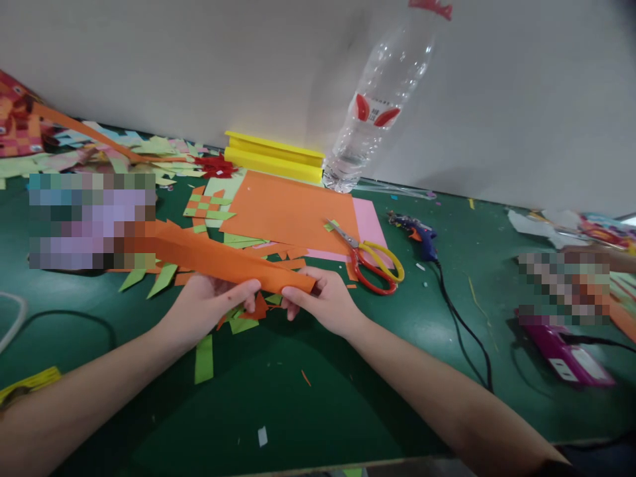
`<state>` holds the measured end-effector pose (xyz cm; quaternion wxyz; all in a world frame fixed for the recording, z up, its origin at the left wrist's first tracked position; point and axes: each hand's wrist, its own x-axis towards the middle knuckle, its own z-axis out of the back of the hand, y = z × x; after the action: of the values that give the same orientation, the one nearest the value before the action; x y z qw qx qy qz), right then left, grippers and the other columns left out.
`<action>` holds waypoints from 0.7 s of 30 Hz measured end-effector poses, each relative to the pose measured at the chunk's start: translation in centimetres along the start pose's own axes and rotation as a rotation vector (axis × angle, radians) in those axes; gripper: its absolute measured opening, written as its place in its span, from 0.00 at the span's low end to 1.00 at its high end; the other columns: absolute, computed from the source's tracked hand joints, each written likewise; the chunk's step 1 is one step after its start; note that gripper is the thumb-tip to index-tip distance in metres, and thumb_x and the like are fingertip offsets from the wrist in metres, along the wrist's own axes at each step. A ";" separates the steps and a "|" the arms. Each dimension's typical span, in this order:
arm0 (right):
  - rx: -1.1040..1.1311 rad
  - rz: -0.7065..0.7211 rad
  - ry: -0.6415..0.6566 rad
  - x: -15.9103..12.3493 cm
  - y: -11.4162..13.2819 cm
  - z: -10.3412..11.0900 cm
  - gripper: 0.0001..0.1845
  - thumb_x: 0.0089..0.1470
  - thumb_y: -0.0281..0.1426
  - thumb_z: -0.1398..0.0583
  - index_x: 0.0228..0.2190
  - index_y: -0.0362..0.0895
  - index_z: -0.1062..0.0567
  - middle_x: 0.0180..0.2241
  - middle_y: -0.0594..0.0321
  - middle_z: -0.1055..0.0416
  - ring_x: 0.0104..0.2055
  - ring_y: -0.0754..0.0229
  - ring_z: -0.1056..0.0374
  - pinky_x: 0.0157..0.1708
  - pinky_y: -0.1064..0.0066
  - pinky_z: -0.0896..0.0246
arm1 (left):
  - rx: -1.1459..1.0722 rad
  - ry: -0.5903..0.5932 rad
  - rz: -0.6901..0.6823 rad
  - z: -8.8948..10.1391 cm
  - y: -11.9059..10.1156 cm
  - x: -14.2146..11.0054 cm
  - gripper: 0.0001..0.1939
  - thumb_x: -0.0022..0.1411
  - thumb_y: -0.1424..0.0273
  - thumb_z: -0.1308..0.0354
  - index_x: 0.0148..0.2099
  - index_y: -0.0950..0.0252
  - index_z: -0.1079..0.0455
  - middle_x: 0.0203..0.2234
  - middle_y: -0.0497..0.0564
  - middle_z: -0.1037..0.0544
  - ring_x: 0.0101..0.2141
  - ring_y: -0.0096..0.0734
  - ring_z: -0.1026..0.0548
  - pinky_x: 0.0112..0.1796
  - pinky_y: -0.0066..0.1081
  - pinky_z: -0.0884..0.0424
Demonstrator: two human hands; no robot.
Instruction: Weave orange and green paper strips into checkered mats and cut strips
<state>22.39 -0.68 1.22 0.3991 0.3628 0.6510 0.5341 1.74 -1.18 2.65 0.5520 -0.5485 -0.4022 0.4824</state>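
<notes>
A long piece of orange paper (218,260) stretches between my hands and on to the left, over loose scraps. My left hand (213,301) grips its lower edge, thumb on top and fingers beneath. At its right end my right hand (322,298) pinches the paper between thumb and fingers. Its far left end runs into a blurred patch. Behind it lie a flat orange sheet (293,209) and a pink sheet (370,225). Scissors (375,265) with red and yellow handles rest partly on these sheets, just beyond my right hand.
A tilted clear bottle (372,112) leans against the wall beside a folded yellow strip (273,157). A blue glue gun (420,233) with a black cord lies at right, a magenta device (566,354) farther right. Paper scraps (149,146) pile up back left. A person's hand (596,257) shows at far right.
</notes>
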 end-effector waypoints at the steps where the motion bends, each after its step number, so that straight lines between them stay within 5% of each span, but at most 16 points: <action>1: -0.004 -0.002 0.003 0.0 -0.1 0.0 0.13 0.48 0.39 0.33 0.27 0.43 0.27 0.23 0.68 0.25 0.20 0.68 0.30 0.24 0.75 0.34 | 0.063 0.051 0.017 0.0 -0.1 0.0 0.14 0.53 0.60 0.37 0.24 0.63 0.30 0.16 0.48 0.25 0.21 0.31 0.27 0.25 0.29 0.28; 21: 0.047 -0.013 0.014 0.1 -0.4 -0.1 0.09 0.51 0.36 0.33 0.31 0.43 0.23 0.27 0.65 0.21 0.21 0.68 0.27 0.25 0.76 0.31 | 0.168 0.004 -0.017 0.1 0.0 0.0 0.15 0.56 0.58 0.40 0.24 0.63 0.32 0.16 0.46 0.27 0.20 0.29 0.27 0.22 0.26 0.32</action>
<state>22.28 -0.69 0.81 0.3894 0.3639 0.6686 0.5186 1.62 -1.11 2.70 0.6009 -0.4978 -0.3641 0.5084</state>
